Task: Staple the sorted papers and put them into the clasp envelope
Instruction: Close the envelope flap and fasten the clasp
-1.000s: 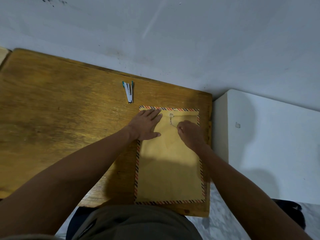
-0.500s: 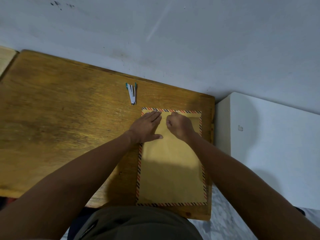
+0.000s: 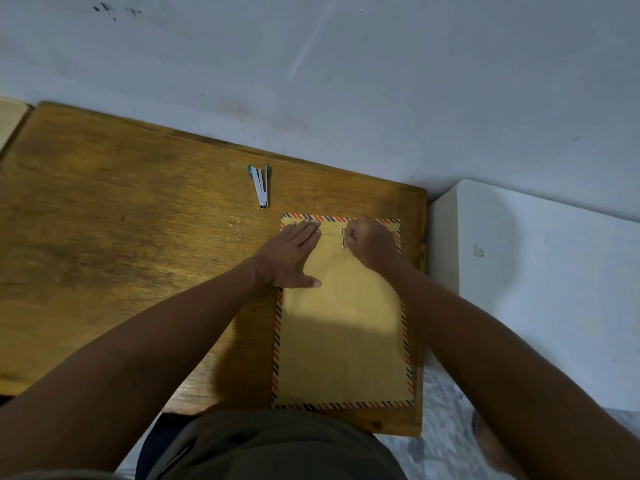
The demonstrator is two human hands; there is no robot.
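A brown clasp envelope (image 3: 343, 334) with a red-and-blue striped border lies flat at the right end of the wooden table (image 3: 121, 254). My left hand (image 3: 289, 252) rests flat on the envelope's top left part, fingers spread. My right hand (image 3: 372, 242) is curled into a loose fist at the envelope's top edge, fingertips touching the metal clasp (image 3: 344, 239). A small white and teal stapler (image 3: 261, 185) lies apart on the table, beyond the envelope's top left corner. No loose papers are visible.
A white cabinet (image 3: 540, 289) stands right of the table. The grey wall (image 3: 346, 81) runs along the table's far edge. A pale wooden surface (image 3: 10, 116) shows at the far left. My lap is below the table's near edge.
My right hand moved up from the clasp to the envelope's top edge, then shifted right, uncovering the clasp. My left hand stayed flat on the envelope.
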